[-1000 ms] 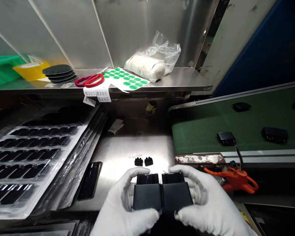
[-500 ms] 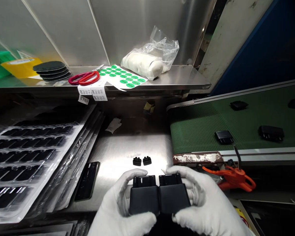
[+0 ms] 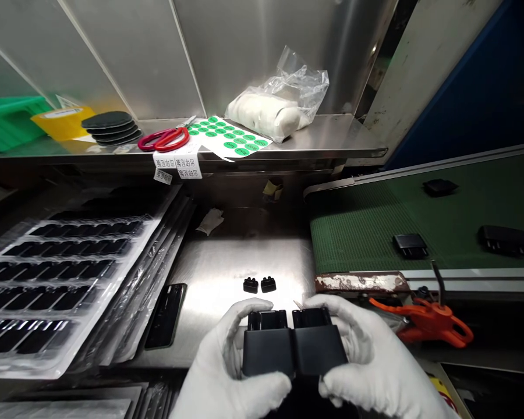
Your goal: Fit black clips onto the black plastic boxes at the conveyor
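I wear white gloves on both hands. My left hand (image 3: 227, 366) grips a black plastic housing (image 3: 268, 349) and my right hand (image 3: 367, 361) grips a second black housing (image 3: 318, 346). The two housings are pressed side by side, low in the middle of the view, open ends facing away from me. Two small black clips (image 3: 259, 284) lie on the steel table (image 3: 218, 267) just beyond my fingers.
Clear blister trays (image 3: 48, 279) filled with black parts are stacked at left. A green conveyor belt (image 3: 358, 233) at right carries more black housings (image 3: 410, 245). Orange cutters (image 3: 423, 323) lie below it. On the shelf: red scissors (image 3: 163, 139), green stickers (image 3: 231, 138), a plastic bag (image 3: 279, 105).
My hands keep the same grip on the two housings. Only the view has shifted a little; the housings on the belt look barely displaced.
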A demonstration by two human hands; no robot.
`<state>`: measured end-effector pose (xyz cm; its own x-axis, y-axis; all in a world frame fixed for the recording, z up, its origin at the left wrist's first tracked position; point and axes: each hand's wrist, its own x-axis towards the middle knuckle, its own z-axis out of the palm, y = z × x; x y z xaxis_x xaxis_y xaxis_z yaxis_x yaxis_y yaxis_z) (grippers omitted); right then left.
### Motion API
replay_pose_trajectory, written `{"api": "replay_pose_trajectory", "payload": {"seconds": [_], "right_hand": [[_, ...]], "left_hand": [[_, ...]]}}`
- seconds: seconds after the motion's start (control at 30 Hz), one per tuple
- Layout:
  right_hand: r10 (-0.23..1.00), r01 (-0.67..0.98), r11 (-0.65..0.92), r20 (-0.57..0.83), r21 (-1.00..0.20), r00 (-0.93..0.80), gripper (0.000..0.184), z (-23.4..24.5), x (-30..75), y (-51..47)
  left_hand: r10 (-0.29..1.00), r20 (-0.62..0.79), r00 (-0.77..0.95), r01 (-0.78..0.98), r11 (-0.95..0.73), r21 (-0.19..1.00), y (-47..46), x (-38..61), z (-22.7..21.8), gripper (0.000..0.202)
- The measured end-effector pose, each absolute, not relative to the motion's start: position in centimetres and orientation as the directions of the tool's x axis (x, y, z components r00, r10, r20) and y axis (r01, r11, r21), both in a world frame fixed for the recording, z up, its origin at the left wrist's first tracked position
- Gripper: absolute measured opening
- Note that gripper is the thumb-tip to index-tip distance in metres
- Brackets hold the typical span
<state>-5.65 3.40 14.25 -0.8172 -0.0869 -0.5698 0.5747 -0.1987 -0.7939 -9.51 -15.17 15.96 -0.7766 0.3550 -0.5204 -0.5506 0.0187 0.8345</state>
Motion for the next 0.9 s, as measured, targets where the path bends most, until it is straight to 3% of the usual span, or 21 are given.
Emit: {"api": "replay_pose_trajectory", "payload": {"seconds": [0.7,0.8,0.9], "right_hand": [[-0.181,0.576,-0.392,-0.554,-0.717,-0.813,0.071,14.0,-6.0,3.5],[-0.172,0.491,-0.415,-0.464,-0.766,-0.869,0.067,11.4,-6.3,3.1],[-0.09,0.333,-0.209,-0.321,-0.92,-0.943,0.057,6.1,-6.9,1.9]], "left_hand": [[0.301,-0.536,-0.789,-0.57,-0.031,0.821,-14.9,-9.6,15.9,0.059],[0.292,-0.504,-0.813,-0.539,-0.05,0.841,-15.2,-10.1,15.0,0.058],[0.363,-0.525,-0.77,-0.607,-0.162,0.778,-15.8,-10.5,14.1,0.062]]}}
